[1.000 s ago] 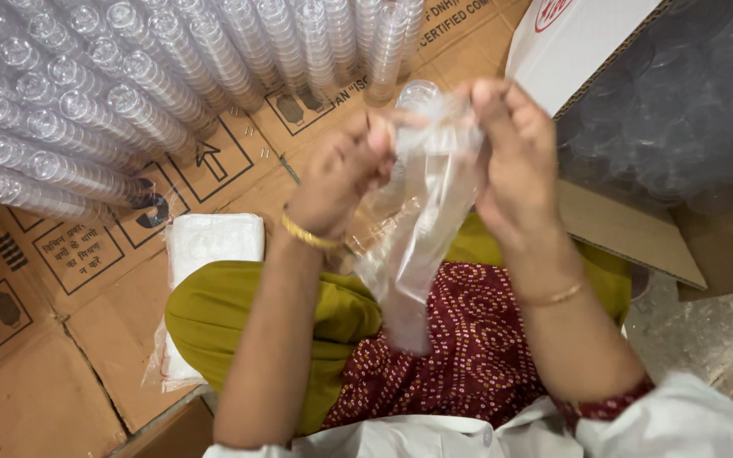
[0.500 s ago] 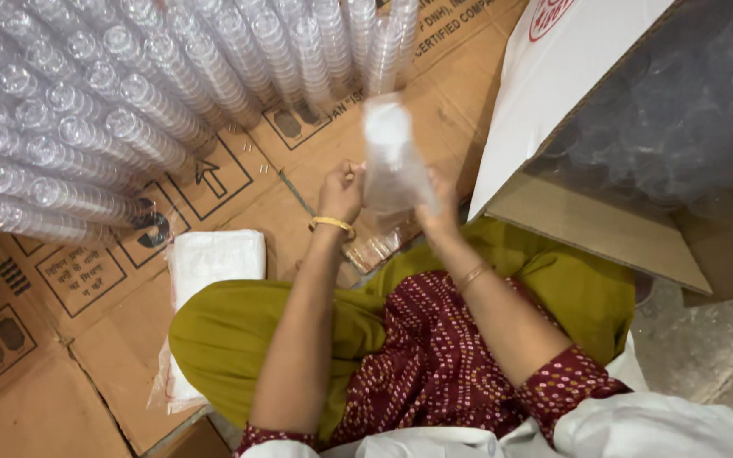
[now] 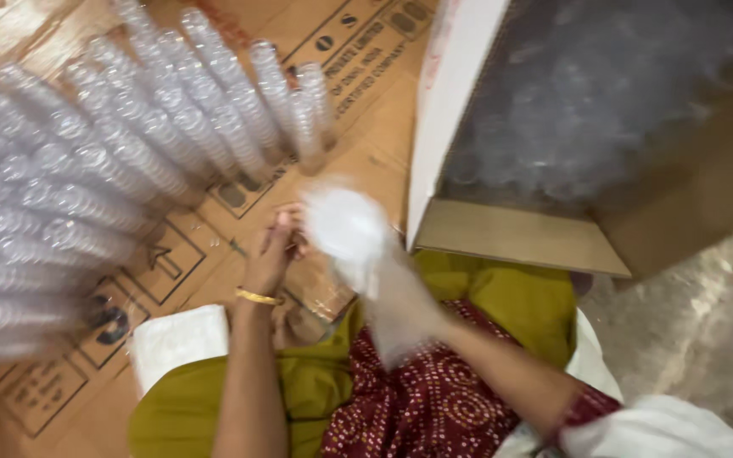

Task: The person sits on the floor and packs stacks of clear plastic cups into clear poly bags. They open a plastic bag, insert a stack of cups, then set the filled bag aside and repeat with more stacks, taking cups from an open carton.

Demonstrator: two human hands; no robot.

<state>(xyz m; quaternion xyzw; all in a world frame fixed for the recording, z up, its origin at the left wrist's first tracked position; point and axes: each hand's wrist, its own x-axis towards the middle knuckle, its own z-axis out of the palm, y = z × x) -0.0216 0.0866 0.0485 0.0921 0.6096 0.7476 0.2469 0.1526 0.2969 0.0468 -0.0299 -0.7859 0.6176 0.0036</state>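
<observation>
Bagging step: both hands, left hand (image 3: 271, 254) and right hand (image 3: 400, 297), fingers gripping a clear plastic sleeve of stacked cups (image 3: 345, 229); next likely needs closing.

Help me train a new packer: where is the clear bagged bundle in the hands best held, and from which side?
Probably low on the clear bagged bundle, where the plastic narrows toward the loose tail, coming from the right as the right hand does. The rounded top is wide and slippery-looking; the left hand can steady its left side. The picture is blurred, so this is a rough judgement.
</observation>
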